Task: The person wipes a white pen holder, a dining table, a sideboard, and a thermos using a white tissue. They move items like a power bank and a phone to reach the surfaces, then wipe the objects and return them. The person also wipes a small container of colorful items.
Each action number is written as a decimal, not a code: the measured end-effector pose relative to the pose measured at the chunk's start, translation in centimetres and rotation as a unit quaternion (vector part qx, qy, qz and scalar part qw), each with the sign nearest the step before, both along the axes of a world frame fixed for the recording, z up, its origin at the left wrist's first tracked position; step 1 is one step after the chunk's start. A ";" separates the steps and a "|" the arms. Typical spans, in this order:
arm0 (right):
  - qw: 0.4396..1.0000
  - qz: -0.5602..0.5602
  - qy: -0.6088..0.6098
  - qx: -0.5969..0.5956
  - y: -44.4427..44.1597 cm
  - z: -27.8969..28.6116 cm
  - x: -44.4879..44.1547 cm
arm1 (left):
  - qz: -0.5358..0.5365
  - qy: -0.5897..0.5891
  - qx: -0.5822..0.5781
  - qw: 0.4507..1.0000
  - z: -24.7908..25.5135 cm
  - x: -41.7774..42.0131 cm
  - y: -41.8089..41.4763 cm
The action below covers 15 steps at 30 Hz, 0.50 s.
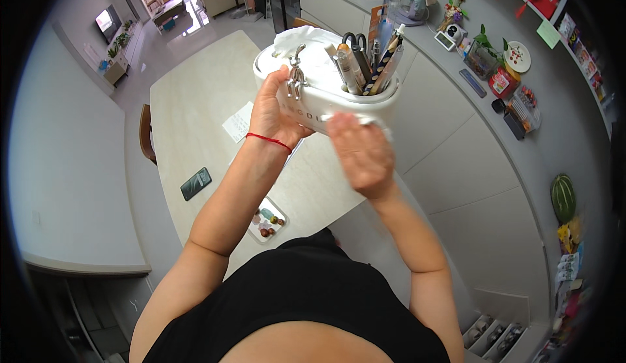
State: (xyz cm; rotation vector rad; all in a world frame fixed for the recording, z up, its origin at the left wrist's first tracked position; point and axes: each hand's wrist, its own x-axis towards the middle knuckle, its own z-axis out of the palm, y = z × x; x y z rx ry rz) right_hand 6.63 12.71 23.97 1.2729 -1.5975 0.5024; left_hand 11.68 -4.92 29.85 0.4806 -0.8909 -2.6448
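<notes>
My left hand (275, 104) grips the left side of a white tissue box with a pen compartment (313, 100), raised above the table. A small silver figure (296, 73) sits on its rim near my left thumb. White tissue (305, 45) lies over the top at the left. Pens (349, 67) and black-handled scissors (354, 40) stand in the right compartment. Against the lower right front of the box, my right hand (361, 153), blurred, presses a white tissue or cloth (364, 118).
Under the box is a pale table (195, 84) with a phone (196, 183), a paper slip (238, 122) and a small tray (281, 214) of round items. A wooden chair (146, 133) stands left. To the right runs a grey counter (452, 65) bearing a plant, jars and other things.
</notes>
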 end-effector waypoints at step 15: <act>0.991 0.114 -0.008 -0.066 2.1 4.5 -2.3 | 0.021 -0.035 0.001 0.999 0.1 1.0 -0.5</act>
